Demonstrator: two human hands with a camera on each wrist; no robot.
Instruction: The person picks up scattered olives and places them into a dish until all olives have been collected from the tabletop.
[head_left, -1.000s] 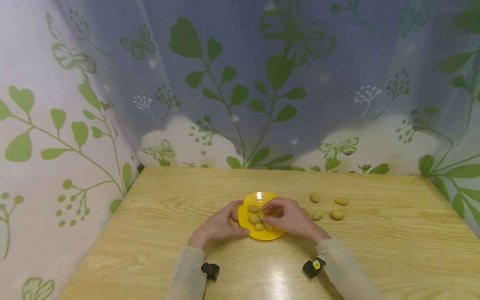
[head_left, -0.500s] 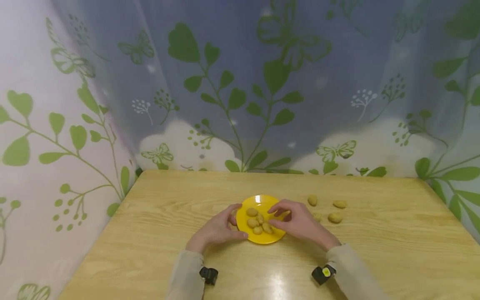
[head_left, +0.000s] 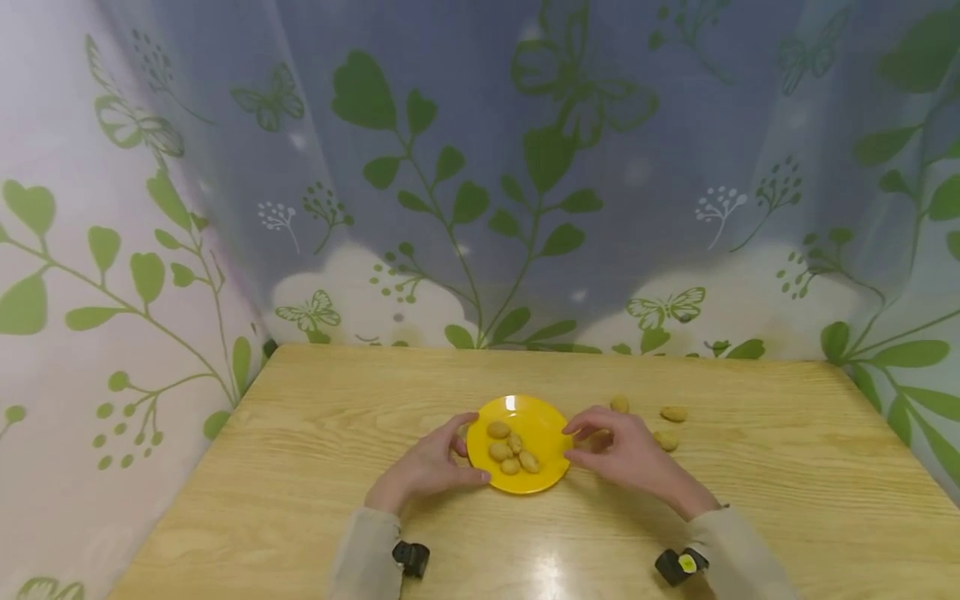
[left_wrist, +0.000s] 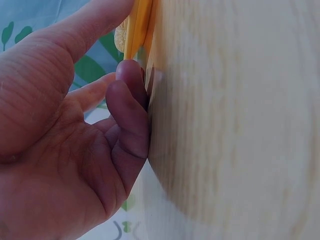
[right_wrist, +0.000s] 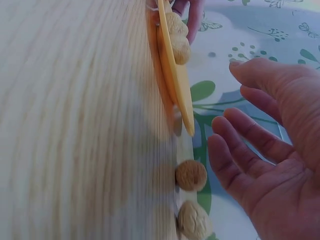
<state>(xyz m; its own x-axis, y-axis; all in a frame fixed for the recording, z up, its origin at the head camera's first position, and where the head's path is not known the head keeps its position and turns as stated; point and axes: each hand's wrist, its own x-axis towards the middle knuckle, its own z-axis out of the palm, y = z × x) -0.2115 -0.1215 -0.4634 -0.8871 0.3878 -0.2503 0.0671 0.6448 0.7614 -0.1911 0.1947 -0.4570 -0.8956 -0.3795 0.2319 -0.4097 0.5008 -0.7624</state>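
A yellow plate (head_left: pixel 551 433) lies on the wooden table, with several tan, wrinkled, oval nuts in the shell, or things much like them (head_left: pixel 498 452), on its left half. My left hand (head_left: pixel 431 467) holds the plate's left rim. In the left wrist view its thumb lies over the rim of the plate (left_wrist: pixel 135 35) while curled fingers (left_wrist: pixel 130 112) touch the edge from below. My right hand (head_left: pixel 626 450) hovers by the plate's right rim. Its fingers are loosely bent with nothing between them, as the right wrist view shows of this hand (right_wrist: pixel 280 150).
Several loose tan pieces lie on the table (head_left: pixel 337 400) right of the plate, among them one at the far right (head_left: pixel 673 413) and one beside my hand (head_left: pixel 666 440). A printed curtain (head_left: pixel 420 208) borders the table's back and left.
My right hand has let go of a nut-like piece on the plate and drawn back to the right, off the plate's middle. My left hand has stayed at the rim.
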